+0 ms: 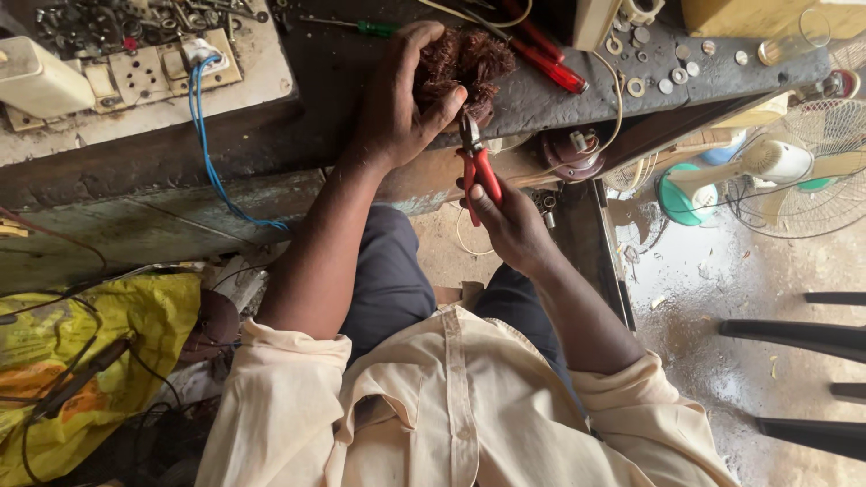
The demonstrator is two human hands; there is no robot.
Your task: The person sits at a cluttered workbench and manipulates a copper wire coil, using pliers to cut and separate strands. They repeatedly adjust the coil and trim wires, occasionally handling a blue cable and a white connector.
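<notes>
Hidden and cut-off parts at the workbench

The near side of the copper wire coil point(469, 61) is covered by the left hand point(397, 104); the jaws of the red-handled pliers point(478, 167) are hidden against it at 12 o'clock. The standing fan point(812, 162) is cropped at 3 o'clock, and the small parts point(99, 22) at 11 o'clock cannot be told apart.

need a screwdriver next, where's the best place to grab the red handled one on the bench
Grip the red-handled screwdriver around its handle, coming from above. The handle lies flat and exposed on the workbench, right of the copper wire bundle.
</notes>
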